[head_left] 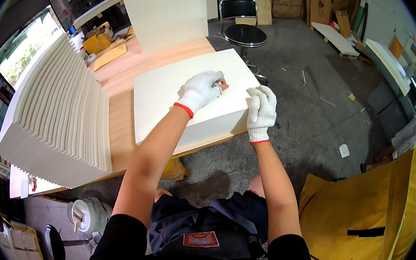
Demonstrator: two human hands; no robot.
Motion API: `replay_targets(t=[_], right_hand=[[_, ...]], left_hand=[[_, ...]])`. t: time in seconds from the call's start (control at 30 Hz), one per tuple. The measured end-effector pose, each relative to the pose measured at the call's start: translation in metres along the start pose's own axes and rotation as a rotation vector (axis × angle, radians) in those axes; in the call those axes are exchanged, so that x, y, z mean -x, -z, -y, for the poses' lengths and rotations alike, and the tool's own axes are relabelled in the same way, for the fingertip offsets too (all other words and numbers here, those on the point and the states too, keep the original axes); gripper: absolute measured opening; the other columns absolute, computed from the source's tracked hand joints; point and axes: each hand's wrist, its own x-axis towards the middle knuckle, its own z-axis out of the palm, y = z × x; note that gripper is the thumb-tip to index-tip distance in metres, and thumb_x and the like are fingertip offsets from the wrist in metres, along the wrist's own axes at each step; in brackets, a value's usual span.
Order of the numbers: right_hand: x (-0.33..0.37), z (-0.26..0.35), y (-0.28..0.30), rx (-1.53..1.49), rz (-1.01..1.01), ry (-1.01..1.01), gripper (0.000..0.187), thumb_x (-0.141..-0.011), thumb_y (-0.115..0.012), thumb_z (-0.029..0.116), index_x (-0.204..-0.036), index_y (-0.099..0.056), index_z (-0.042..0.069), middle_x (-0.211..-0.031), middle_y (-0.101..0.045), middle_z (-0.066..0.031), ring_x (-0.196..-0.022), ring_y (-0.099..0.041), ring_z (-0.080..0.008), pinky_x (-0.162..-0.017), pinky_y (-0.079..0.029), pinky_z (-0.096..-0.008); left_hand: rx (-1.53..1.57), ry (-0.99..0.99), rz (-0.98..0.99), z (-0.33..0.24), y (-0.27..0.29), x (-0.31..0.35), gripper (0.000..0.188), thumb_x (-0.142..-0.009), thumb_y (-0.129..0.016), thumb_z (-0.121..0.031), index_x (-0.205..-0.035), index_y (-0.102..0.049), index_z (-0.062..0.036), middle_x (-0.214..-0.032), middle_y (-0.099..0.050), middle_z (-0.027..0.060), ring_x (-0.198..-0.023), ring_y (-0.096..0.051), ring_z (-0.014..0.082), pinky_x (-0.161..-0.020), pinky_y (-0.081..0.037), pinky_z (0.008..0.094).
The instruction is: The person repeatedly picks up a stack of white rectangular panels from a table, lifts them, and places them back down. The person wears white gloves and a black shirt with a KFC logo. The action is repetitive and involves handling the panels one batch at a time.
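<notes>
A thick white rectangular block (164,93), a box or an even stack of sheets, lies on the wooden table in front of me. My left hand (201,90), in a white knit glove with a red cuff, rests over its top. Its fingers are curled in, and a bare fingertip shows at the glove's end; what they pinch, if anything, is hidden. My right hand (262,109), gloved alike, is at the block's right edge. Its fingers are bent and pressed together against that edge, with the fingertips turned partly out of sight.
A tall staggered stack of white boards (64,116) fills the table's (121,121) left side. A large white panel (164,13) stands at the back. Beyond lies a black stool (245,35); a yellow fabric bin (359,220) is at right, a white bucket (92,215) below left.
</notes>
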Motion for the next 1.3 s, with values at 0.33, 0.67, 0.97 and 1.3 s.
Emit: replay_targets(t=[0.33, 0.67, 0.97, 1.3], right_hand=[[-0.001, -0.006, -0.006, -0.088, -0.06, 0.029, 0.03, -0.095, -0.052, 0.023, -0.097, -0.076, 0.005, -0.109, -0.066, -0.0149, -0.103, -0.063, -0.0299, -0.091, -0.051, -0.0392], [-0.001, -0.009, -0.006, -0.061, -0.044, 0.031, 0.034, -0.098, -0.049, 0.028, -0.098, -0.075, 0.005, -0.111, -0.065, -0.0169, -0.105, -0.063, -0.0318, -0.092, -0.051, -0.0405], [0.001, -0.005, -0.004, -0.101, -0.035, -0.002, 0.035, -0.099, -0.048, 0.028, -0.099, -0.075, 0.005, -0.112, -0.065, -0.0168, -0.106, -0.062, -0.0315, -0.092, -0.05, -0.0395], [0.0, 0.0, 0.001, -0.093, -0.019, -0.001, 0.027, -0.096, -0.053, 0.022, -0.099, -0.074, 0.006, -0.11, -0.065, -0.016, -0.105, -0.062, -0.0315, -0.092, -0.05, -0.0398]], left_hand=[[0.16, -0.105, -0.033, 0.015, -0.008, -0.005, 0.019, -0.095, -0.062, -0.025, -0.102, -0.068, -0.0081, -0.1, -0.068, 0.0105, -0.088, -0.066, 0.0245, -0.08, -0.051, 0.0348], [0.059, -0.089, -0.035, 0.009, -0.003, -0.001, 0.022, -0.095, -0.06, -0.03, -0.101, -0.068, -0.0102, -0.104, -0.069, 0.0111, -0.095, -0.066, 0.0307, -0.083, -0.052, 0.0389], [0.095, -0.083, -0.029, 0.011, -0.005, -0.001, 0.021, -0.095, -0.061, -0.025, -0.101, -0.067, -0.0063, -0.1, -0.069, 0.0118, -0.09, -0.067, 0.0293, -0.079, -0.052, 0.0385], [0.159, -0.105, -0.05, 0.014, -0.009, -0.002, 0.018, -0.089, -0.059, -0.023, -0.097, -0.068, -0.0095, -0.102, -0.069, 0.0123, -0.096, -0.066, 0.0339, -0.082, -0.051, 0.0423]])
